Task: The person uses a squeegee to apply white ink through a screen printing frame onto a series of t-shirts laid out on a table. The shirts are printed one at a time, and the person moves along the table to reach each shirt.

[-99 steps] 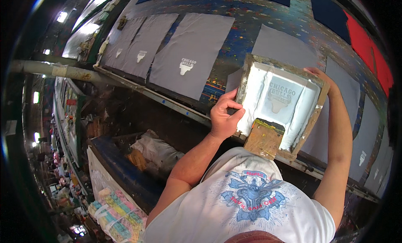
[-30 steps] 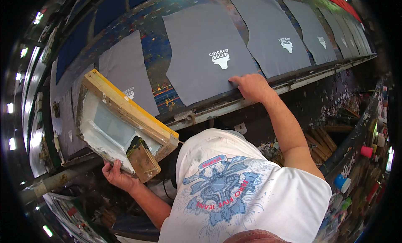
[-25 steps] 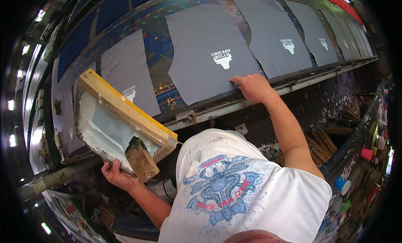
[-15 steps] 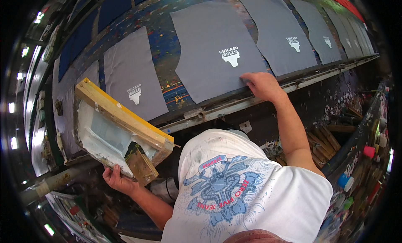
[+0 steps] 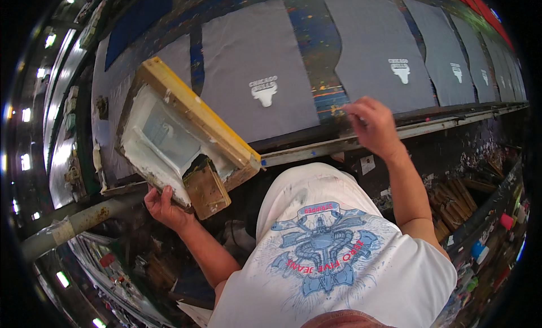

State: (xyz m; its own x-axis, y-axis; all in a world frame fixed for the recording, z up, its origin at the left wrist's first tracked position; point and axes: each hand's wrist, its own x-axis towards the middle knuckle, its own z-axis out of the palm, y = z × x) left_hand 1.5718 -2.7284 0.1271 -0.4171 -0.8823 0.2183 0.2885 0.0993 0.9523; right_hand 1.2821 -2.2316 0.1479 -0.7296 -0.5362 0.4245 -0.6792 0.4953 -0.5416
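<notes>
My left hand (image 5: 168, 208) grips the lower edge of a screen-printing frame (image 5: 195, 116), thumb on top. The frame is wooden with a yellow strip along one side, and it hangs tilted at the table's near edge. White ink smears its mesh, and a wooden-handled squeegee (image 5: 208, 191) rests inside it. My right hand (image 5: 374, 127) is over the near table edge, fingers loosely curled and apart, nothing visible in them. It is nearest the gap between two grey fabric panels. One panel (image 5: 254, 45) lies left of it, another (image 5: 372, 34) right; both bear a white bull-head print.
More printed grey panels (image 5: 435, 40) run rightward along the paint-spattered table (image 5: 316, 40). Dark blue fabric (image 5: 138, 25) lies at the far left. A metal rail (image 5: 418, 127) edges the table. Wooden pieces (image 5: 451, 206) fill a trough at my right; a pipe (image 5: 73, 226) is at my left.
My view has shifted left along the table, so the panels sit farther right. My right hand has come off a panel's near edge. The frame stays in my left hand.
</notes>
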